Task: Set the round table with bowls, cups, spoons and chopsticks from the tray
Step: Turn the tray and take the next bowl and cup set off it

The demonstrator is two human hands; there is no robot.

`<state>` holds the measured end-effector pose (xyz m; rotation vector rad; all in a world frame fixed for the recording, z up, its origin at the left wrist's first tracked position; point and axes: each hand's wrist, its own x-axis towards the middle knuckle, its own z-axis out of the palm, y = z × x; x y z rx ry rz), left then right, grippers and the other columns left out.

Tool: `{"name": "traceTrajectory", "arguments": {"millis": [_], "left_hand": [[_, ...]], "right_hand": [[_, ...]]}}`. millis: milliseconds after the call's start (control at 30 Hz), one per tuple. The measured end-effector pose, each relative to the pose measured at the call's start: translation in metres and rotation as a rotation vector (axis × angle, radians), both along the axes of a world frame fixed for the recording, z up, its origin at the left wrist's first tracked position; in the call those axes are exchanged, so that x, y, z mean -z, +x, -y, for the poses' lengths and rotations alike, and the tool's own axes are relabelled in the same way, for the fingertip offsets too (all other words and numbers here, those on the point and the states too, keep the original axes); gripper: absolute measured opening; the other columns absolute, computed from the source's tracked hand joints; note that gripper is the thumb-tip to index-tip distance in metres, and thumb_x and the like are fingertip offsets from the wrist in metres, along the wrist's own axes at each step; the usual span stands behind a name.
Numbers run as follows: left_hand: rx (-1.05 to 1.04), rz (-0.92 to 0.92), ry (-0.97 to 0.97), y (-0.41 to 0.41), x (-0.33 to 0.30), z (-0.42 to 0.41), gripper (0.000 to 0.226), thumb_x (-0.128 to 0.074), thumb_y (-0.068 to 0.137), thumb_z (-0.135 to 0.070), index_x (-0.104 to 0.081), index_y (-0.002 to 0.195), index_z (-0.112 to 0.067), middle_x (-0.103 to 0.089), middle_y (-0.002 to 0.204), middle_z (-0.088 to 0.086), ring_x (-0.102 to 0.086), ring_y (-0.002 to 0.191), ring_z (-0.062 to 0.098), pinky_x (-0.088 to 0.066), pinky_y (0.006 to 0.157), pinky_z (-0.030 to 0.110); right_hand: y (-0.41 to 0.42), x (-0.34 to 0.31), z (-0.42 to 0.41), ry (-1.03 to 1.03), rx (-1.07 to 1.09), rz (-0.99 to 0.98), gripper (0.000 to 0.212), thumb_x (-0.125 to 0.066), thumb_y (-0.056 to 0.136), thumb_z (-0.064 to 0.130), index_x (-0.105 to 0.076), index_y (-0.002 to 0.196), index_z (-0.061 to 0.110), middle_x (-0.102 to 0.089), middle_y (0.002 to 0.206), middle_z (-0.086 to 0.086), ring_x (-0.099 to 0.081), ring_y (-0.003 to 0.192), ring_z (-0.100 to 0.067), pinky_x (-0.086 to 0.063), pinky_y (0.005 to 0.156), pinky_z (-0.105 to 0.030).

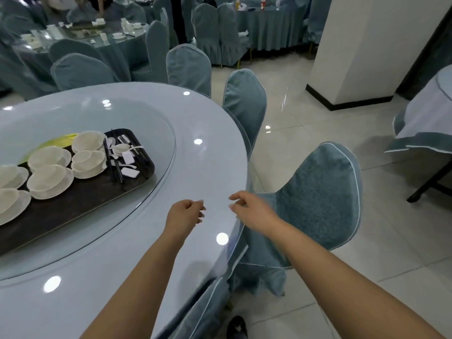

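in a banquet hall of covered chairs, a person's left hand and right hand hover loosely curled and empty over the round table, the stacked bowls untouched on the tray; lifting one bowl two-handed looks safest.

One head-worn wide-angle view, looking forward and down.

The camera sits above the near edge of the round tabletop, facing across it and to the right; both forearms reach in from the bottom, the tray lies at the left, a covered chair stands close on the right, and other tables lie far behind.
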<state>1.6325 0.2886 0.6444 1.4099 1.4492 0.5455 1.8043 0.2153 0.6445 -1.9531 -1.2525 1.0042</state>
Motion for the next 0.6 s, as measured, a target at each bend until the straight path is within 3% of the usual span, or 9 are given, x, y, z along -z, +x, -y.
{"name": "traceTrajectory", "arguments": {"millis": [400, 500, 600], "left_hand": [[-0.32, 0.012, -0.093, -0.078, 0.023, -0.066, 0.028, -0.055, 0.095, -0.03, -0.069, 0.083, -0.009, -0.069, 0.077, 0.002, -0.062, 0.069, 0.015, -0.045, 0.063, 0.024], [-0.409, -0.005, -0.122, -0.107, 0.032, -0.066, 0.028, -0.057, 0.093, -0.031, -0.07, 0.083, -0.008, -0.071, 0.078, 0.002, -0.061, 0.072, 0.016, -0.047, 0.072, 0.03], [-0.478, -0.053, -0.138, -0.129, 0.038, -0.065, 0.03, -0.057, 0.093, -0.033, -0.07, 0.088, -0.006, -0.072, 0.086, 0.002, -0.063, 0.081, 0.019, -0.05, 0.081, 0.033]], "right_hand": [[-0.05, 0.009, -0.139, -0.053, -0.309, 0.065, 0.029, -0.053, 0.096, 0.035, -0.059, 0.122, 0.024, -0.062, 0.107, 0.005, -0.063, 0.098, -0.015, -0.052, 0.086, -0.032], [-0.079, 0.022, -0.169, -0.06, -0.429, 0.12, 0.032, -0.053, 0.095, 0.035, -0.058, 0.125, 0.025, -0.061, 0.111, 0.007, -0.057, 0.098, -0.011, -0.042, 0.08, -0.023], [-0.102, 0.039, -0.198, -0.086, -0.559, 0.191, 0.04, -0.052, 0.096, 0.033, -0.05, 0.135, 0.023, -0.057, 0.13, 0.002, -0.054, 0.114, -0.015, -0.041, 0.09, -0.025]]}}
